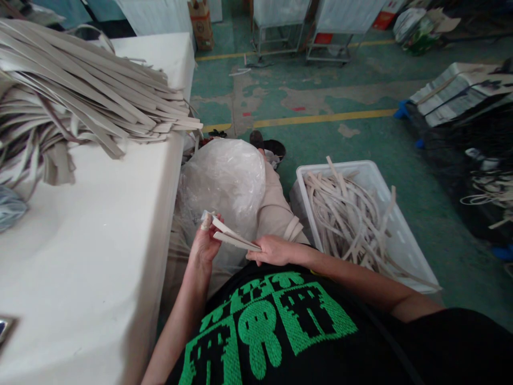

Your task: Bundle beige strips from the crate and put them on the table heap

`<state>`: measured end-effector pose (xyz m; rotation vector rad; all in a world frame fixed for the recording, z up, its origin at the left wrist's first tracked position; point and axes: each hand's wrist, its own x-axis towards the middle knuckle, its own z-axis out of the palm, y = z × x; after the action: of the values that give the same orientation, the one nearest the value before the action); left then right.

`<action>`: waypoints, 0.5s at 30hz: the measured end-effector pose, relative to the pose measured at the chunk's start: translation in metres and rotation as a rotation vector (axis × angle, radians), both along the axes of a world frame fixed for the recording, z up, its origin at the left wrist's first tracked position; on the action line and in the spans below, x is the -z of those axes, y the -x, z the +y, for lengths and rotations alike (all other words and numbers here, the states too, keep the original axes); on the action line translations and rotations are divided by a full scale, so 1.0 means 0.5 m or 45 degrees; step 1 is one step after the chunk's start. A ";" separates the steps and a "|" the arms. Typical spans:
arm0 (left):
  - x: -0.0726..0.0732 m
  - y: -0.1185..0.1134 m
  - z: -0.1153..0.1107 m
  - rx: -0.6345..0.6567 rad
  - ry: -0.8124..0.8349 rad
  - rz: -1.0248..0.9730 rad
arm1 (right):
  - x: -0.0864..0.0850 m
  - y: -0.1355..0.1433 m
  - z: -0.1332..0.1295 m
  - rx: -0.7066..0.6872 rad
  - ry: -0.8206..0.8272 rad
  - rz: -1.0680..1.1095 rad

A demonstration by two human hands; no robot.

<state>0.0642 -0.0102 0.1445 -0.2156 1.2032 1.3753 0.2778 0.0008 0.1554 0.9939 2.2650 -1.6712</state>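
Observation:
Both hands hold a pair of short beige strips (pixel 232 236) in front of my chest. My left hand (pixel 205 241) pinches their far ends, a bandaged fingertip on top. My right hand (pixel 273 250) grips the near ends. Under the strips, a clear plastic bag (pixel 224 182) lies on my lap. A white plastic crate (pixel 404 235) on the floor to my right is full of several more beige strips (pixel 348 214). On the white table (pixel 100 224) to my left lies a big pile of long beige strips (pixel 80 96).
The green floor (pixel 320 91) with yellow lines stretches ahead. Metal-framed carts (pixel 280 27) and a cardboard box (pixel 200 21) stand at the back. Stacked bundles (pixel 460 91) and dark material with more strips lie at the right. A dark shoe (pixel 272 145) shows beyond my knee.

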 end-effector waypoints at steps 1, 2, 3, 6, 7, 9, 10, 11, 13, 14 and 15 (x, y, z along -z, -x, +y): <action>0.003 0.002 -0.002 0.009 -0.018 0.002 | 0.001 0.000 0.000 0.000 0.004 0.001; 0.006 0.004 -0.003 0.018 -0.040 0.005 | 0.002 0.000 -0.001 0.002 0.008 0.003; 0.009 0.005 -0.004 0.023 -0.062 0.009 | 0.004 -0.001 -0.001 0.005 0.009 0.006; 0.010 0.006 -0.006 0.015 -0.067 -0.011 | 0.008 -0.003 -0.002 0.011 0.011 0.029; 0.008 0.006 -0.006 0.006 -0.050 -0.024 | 0.008 -0.004 -0.003 0.013 0.013 0.038; 0.005 0.004 -0.006 -0.024 -0.015 -0.044 | 0.009 -0.004 -0.003 0.016 0.014 0.032; 0.003 0.004 -0.005 -0.040 -0.006 -0.050 | 0.008 -0.003 -0.002 0.019 0.011 0.020; 0.001 0.004 -0.005 -0.051 0.001 -0.052 | 0.008 -0.003 -0.002 0.021 0.006 0.009; -0.002 0.007 -0.006 -0.046 0.001 -0.058 | 0.006 -0.003 -0.001 0.028 -0.011 -0.001; -0.003 0.008 -0.006 -0.041 -0.004 -0.061 | 0.006 -0.003 -0.001 0.032 -0.020 0.002; -0.004 0.010 -0.007 -0.040 -0.012 -0.064 | 0.006 -0.002 0.000 0.036 -0.025 0.005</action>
<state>0.0594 -0.0135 0.1463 -0.2617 1.1557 1.3945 0.2790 0.0008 0.1526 1.0324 2.2847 -1.6661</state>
